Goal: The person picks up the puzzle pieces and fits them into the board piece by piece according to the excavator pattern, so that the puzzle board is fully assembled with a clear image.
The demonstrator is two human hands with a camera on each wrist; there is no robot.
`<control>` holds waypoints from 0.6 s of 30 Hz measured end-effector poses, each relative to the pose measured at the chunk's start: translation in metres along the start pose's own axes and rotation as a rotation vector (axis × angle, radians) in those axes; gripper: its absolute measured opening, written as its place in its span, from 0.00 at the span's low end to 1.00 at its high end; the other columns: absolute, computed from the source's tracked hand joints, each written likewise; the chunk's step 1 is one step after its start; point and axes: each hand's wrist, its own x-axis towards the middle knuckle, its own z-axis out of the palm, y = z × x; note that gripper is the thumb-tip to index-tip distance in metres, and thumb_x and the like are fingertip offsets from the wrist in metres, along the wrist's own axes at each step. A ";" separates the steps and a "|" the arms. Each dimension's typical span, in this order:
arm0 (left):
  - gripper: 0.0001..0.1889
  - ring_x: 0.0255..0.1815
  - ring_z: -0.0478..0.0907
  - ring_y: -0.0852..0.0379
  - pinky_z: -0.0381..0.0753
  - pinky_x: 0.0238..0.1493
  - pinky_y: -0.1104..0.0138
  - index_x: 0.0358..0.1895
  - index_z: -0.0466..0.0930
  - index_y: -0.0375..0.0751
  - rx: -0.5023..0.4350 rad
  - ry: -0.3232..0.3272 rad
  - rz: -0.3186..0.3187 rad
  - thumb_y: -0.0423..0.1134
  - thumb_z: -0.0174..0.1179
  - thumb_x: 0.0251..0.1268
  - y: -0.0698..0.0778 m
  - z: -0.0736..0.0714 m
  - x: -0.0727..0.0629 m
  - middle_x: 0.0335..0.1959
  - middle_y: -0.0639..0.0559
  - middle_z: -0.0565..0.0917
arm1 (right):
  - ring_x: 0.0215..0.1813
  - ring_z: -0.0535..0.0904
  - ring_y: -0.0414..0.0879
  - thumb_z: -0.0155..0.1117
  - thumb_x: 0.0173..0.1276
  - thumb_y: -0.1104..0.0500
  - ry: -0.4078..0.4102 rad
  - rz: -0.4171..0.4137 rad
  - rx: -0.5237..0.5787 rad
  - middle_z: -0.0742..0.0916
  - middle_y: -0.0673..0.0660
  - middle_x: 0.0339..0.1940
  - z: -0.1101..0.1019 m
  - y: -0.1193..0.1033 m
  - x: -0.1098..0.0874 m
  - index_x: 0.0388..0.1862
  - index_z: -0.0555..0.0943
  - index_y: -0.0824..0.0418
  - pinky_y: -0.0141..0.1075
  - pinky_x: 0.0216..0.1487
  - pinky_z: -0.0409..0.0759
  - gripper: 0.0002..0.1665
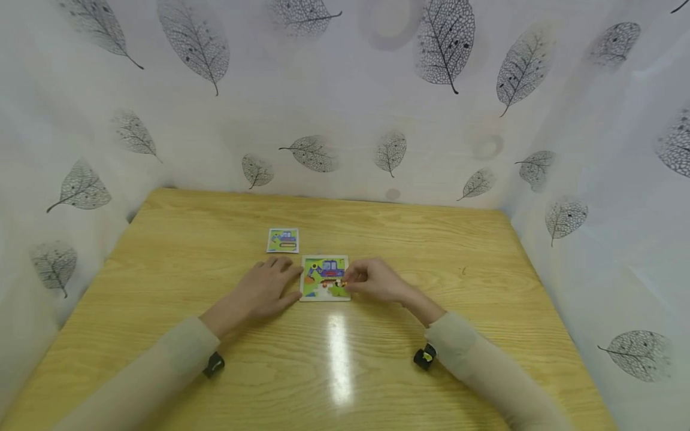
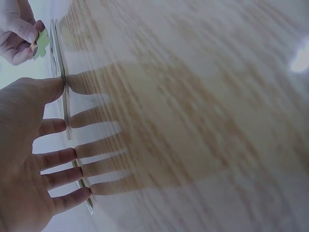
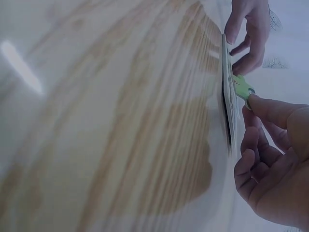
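A square wooden jigsaw puzzle board (image 1: 324, 300) with a colourful digger picture lies flat on the table. A pale gap shows in the lower middle of its picture. My right hand (image 1: 380, 280) pinches a green puzzle piece (image 3: 243, 90) between thumb and fingers, tilted over the board's right side. The same piece (image 2: 42, 44) appears beyond the board in the left wrist view. My left hand (image 1: 265, 288) lies palm down at the board's left edge, thumb and index fingertip touching it, fingers loosely extended. Its other fingertips are near the picture card.
The small square picture card (image 1: 283, 240) with a similar digger lies behind the board, to the left. Everything is on a glossy wood-grain table (image 1: 431, 239). A leaf-printed white curtain (image 1: 345, 108) surrounds its back and sides. Black wrist cameras (image 1: 424, 357) sit under both sleeves.
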 end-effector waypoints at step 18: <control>0.32 0.72 0.74 0.33 0.79 0.70 0.37 0.74 0.74 0.42 -0.004 0.011 0.006 0.58 0.59 0.76 0.000 0.000 -0.001 0.71 0.34 0.76 | 0.34 0.80 0.38 0.74 0.69 0.63 0.017 0.015 -0.044 0.90 0.54 0.37 0.022 -0.017 0.024 0.45 0.88 0.61 0.27 0.37 0.81 0.07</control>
